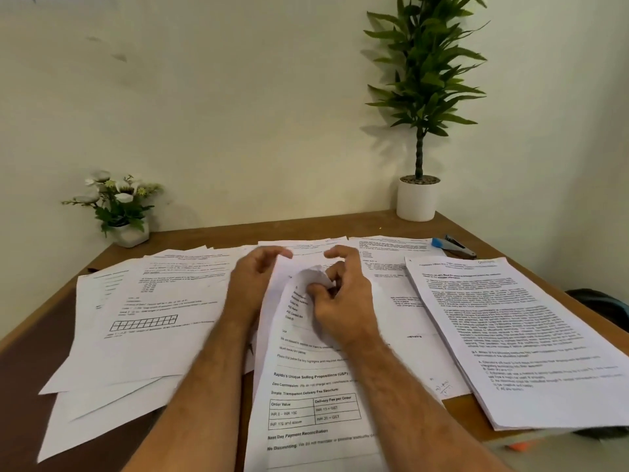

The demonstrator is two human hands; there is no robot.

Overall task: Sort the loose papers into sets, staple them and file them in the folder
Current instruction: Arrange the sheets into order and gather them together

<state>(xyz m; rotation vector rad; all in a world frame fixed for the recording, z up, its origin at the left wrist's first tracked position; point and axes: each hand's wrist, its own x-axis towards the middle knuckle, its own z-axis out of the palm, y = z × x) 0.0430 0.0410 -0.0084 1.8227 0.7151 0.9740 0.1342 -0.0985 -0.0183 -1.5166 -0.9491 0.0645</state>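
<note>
Far left of the stapler (454, 246), loose sheets (136, 318) are fanned out in a rough overlapping pile on the wooden desk (211, 231), skewed toward the left corner. Moving in toward the stapler, the left hand (253, 284) sits on the left edge of the centre sheet (306, 403), fingers loosely curved and apparently closing on nothing; it seems to be steadying the page. Next along, the right hand (343, 298) pinches the curled top corner of that same sheet, thumb against bent fingers, peeling it up.

My read: the sorting is under way, one page being lifted off to be matched with its set. To do this well, keep the left hand flat as an anchor, lift only the corner until one layer separates, then slide the page out rather than crumple it; that corner already looks creased.

The centre sheet runs lengthwise from the near edge away toward the wall, its header at the far end, well left of the stapler and nearer the person. Nearer the stapler lies a thicker stack (517, 335), its long axis angled, with the top end close to the stapler. The stapler itself lies at the far right of the desk, untouched, its blue end pointing left. No folder that I can make out.
</note>
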